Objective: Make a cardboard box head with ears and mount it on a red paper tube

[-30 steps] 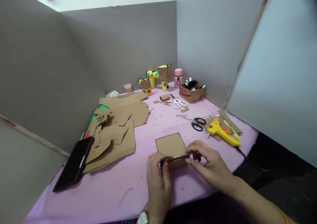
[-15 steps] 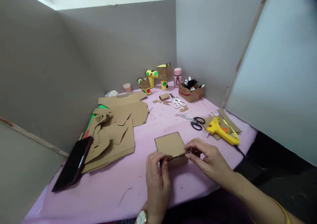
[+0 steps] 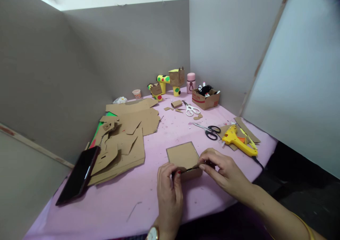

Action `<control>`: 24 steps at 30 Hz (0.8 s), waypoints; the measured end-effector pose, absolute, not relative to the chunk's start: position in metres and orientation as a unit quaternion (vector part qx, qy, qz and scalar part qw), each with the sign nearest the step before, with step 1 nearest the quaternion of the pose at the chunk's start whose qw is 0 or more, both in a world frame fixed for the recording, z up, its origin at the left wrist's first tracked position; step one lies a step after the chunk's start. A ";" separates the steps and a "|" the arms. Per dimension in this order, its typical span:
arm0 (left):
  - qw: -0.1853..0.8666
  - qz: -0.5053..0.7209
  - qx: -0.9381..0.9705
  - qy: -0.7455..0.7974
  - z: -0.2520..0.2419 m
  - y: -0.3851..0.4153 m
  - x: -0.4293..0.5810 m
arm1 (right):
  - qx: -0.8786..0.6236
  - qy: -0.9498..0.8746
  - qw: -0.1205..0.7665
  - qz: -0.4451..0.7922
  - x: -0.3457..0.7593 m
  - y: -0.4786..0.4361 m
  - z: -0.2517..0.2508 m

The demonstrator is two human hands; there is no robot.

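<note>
A small brown cardboard box (image 3: pixel 182 156) lies on the pink tablecloth (image 3: pixel 148 194) near the front edge. My left hand (image 3: pixel 169 192) pinches the box's near-left corner, fingers closed on it. My right hand (image 3: pixel 223 174) is closed on the near-right corner, pressing the top panel's edge against the side wall. Both hands hold the front edge of the box between them. A watch sits on my left wrist.
A pile of cut cardboard sheets (image 3: pixel 124 141) and a dark phone (image 3: pixel 79 174) lie to the left. A yellow glue gun (image 3: pixel 237 140) and black scissors (image 3: pixel 209 131) sit to the right. White scissors (image 3: pixel 191 109), a supply box (image 3: pixel 206 98) and cardboard figures (image 3: pixel 170 80) stand at the back.
My right hand's fingers shifted slightly along the box's near-right corner; the box and my left hand stayed in place.
</note>
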State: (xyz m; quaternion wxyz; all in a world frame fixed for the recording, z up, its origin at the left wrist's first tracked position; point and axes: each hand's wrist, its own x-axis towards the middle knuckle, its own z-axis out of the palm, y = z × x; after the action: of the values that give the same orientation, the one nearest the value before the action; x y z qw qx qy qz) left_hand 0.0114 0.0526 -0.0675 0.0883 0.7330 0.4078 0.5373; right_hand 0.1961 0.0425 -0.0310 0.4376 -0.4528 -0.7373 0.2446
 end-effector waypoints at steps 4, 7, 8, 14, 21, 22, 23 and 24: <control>0.088 0.537 0.732 0.410 -0.066 0.053 0.012 | -0.462 -0.738 0.417 0.261 0.198 0.043 -0.030; 0.086 0.538 0.732 0.409 -0.066 0.053 0.012 | -0.471 -0.733 0.415 0.264 0.197 0.043 -0.029; 0.086 0.538 0.733 0.407 -0.066 0.053 0.012 | -0.473 -0.731 0.416 0.263 0.197 0.043 -0.029; 0.096 0.534 0.735 0.407 -0.065 0.053 0.010 | -0.487 -0.721 0.419 0.259 0.195 0.042 -0.028; 0.140 0.530 0.726 0.414 -0.062 0.051 0.010 | -0.495 -0.719 0.418 0.253 0.194 0.045 -0.028; 0.148 0.532 0.724 0.415 -0.062 0.050 0.009 | -0.495 -0.718 0.419 0.252 0.194 0.045 -0.028; 0.154 0.533 0.721 0.415 -0.063 0.050 0.009 | -0.496 -0.718 0.419 0.251 0.194 0.045 -0.028; 0.159 0.535 0.718 0.416 -0.063 0.050 0.009 | -0.496 -0.718 0.419 0.250 0.194 0.045 -0.028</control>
State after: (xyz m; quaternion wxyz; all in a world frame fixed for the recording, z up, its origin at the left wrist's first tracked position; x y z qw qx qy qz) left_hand 0.0093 0.0501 -0.0629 0.1594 0.7177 0.4161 0.5352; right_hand 0.1937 0.0446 -0.0280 0.4193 -0.4962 -0.7180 0.2500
